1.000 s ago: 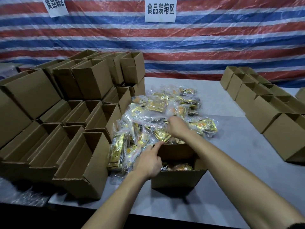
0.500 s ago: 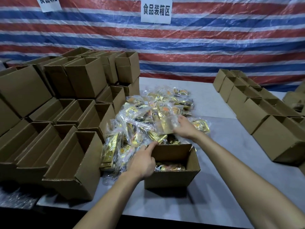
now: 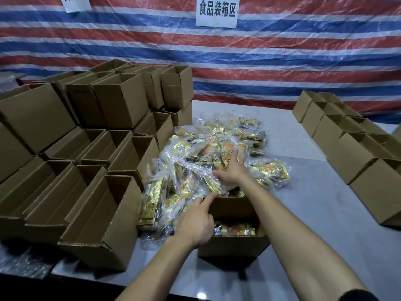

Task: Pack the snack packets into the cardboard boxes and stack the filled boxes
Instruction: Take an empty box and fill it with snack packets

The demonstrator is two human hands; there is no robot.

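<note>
A: What is seen, taken from the largest thing down?

B: A striped tarpaulin (image 3: 303,57) is hung behind a grey table (image 3: 314,224). Empty cardboard boxes (image 3: 121,98) are stacked high on the left, and a row of further boxes (image 3: 351,161) is set along the right. Between them the snack packets (image 3: 208,148) are heaped in a loose pile.

A: And the box being filled?

B: An open box (image 3: 233,246) is stood just in front of the pile, touching its near edge. A layer of packed packets (image 3: 235,230) is already laid in its bottom.

A: How are the hands placed?

B: The left hand (image 3: 195,224) is laid over the box's left rim, with the index finger (image 3: 209,198) stretched along it. The other fingers are folded out of sight, so it cannot be told whether the wall is clasped. The right hand (image 3: 230,170) is spread on the pile, fingers straight, with nothing pinched yet.

A: How can the packets be expected to handle?

B: They are judged light, soft and slippery, being clear film over gold wrappers that is likely to slide. A sealed edge is best pinched, or several packets gathered under spread fingers and thumb. A hard squeeze across the middle could crush the contents. The box is judged stiff enough to be steadied by one wall.
</note>
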